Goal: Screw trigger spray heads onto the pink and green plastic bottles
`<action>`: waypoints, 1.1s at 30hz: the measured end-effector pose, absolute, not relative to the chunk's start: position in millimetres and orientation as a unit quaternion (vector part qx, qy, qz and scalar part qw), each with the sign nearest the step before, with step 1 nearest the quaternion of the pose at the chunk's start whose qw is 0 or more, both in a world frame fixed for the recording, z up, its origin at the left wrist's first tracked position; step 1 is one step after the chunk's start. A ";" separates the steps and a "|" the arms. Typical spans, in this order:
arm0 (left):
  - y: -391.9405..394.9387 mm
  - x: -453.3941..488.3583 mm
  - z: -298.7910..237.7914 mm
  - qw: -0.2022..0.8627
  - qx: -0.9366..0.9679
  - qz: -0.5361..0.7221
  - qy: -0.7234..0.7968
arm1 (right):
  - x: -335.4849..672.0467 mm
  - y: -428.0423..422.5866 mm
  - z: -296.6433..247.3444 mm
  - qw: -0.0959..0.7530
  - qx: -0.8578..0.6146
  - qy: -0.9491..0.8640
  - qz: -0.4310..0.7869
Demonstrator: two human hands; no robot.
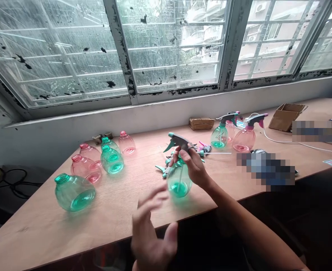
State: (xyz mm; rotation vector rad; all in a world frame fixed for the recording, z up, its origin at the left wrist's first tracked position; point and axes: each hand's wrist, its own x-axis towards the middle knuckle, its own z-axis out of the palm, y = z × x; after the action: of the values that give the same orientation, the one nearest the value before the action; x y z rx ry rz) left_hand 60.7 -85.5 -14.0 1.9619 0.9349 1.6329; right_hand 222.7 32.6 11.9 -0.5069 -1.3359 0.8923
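A green see-through spray bottle (179, 182) with a grey and green trigger head hangs or stands near the table's front edge; whether its base touches the wood I cannot tell. My right hand (192, 163) grips it round the neck, just below the trigger head. A thin tube shows inside the bottle. My left hand (153, 229) is off to the lower left of the bottle, blurred, its fingers apart and nothing in it. Behind the held bottle lies a pile of loose trigger heads (166, 169), partly hidden by it.
Several bottles without heads, such as a green bottle (75, 192) and a pink bottle (126, 142), stand at the left. A green spray bottle (219, 135) and a pink spray bottle (244, 139) stand back right. Cardboard boxes (285, 117) and a white cable (301, 143) lie beyond.
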 end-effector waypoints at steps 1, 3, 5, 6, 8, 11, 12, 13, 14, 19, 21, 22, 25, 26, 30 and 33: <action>-76.4 63.9 -11.9 0.198 0.713 0.575 0.349 | 223.7 31.4 15.8 0.686 -0.220 -0.564 0.404; -56.2 71.6 -7.4 0.174 0.765 0.483 0.389 | 225.9 29.0 22.9 0.726 -0.218 -0.503 0.415; -38.0 78.9 0.1 0.149 0.819 0.384 0.399 | 229.2 26.7 28.0 0.762 -0.218 -0.442 0.419; -31.1 81.2 5.6 0.142 0.832 0.361 0.396 | 231.6 25.4 29.6 0.775 -0.215 -0.416 0.425; -23.2 81.3 19.0 0.146 0.846 0.340 0.384 | 238.0 21.6 30.4 0.782 -0.204 -0.382 0.449; -23.6 67.3 33.7 0.171 0.856 0.305 0.381 | 250.8 13.4 23.2 0.765 -0.212 -0.371 0.481; -25.5 59.6 33.9 0.177 0.858 0.294 0.382 | 255.0 10.5 18.3 0.756 -0.225 -0.375 0.487; -27.6 51.0 31.0 0.183 0.857 0.290 0.385 | 258.6 7.9 12.3 0.746 -0.238 -0.378 0.494; -29.8 42.1 25.4 0.189 0.854 0.290 0.388 | 261.3 5.6 5.5 0.733 -0.250 -0.381 0.506; -38.3 7.7 -12.2 0.257 0.812 0.300 0.430 | 261.0 -0.5 -23.9 0.629 -0.275 -0.431 0.586; -40.6 2.0 -17.6 0.291 0.798 0.298 0.435 | 259.6 -2.4 -29.7 0.601 -0.271 -0.449 0.603; -41.4 0.5 -17.9 0.304 0.794 0.299 0.434 | 259.9 -3.5 -31.8 0.595 -0.273 -0.454 0.604; -41.7 -1.7 -14.9 0.326 0.789 0.300 0.426 | 264.3 -7.7 -38.6 0.583 -0.315 -0.467 0.585; -41.3 -2.3 -14.3 0.328 0.790 0.298 0.423 | 266.4 -9.3 -41.3 0.578 -0.334 -0.471 0.576; -39.5 -4.0 -16.0 0.316 0.794 0.311 0.415 | 273.1 -14.0 -50.1 0.557 -0.364 -0.483 0.569; -39.4 -4.2 -17.4 0.309 0.789 0.335 0.411 | 274.4 -15.4 -50.4 0.543 -0.362 -0.501 0.569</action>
State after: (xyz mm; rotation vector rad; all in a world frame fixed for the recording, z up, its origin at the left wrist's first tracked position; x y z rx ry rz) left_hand -4.2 -39.4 -17.4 2.0862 1.0871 0.8845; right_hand 274.4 -15.4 -50.4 -0.8590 -1.1891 1.3507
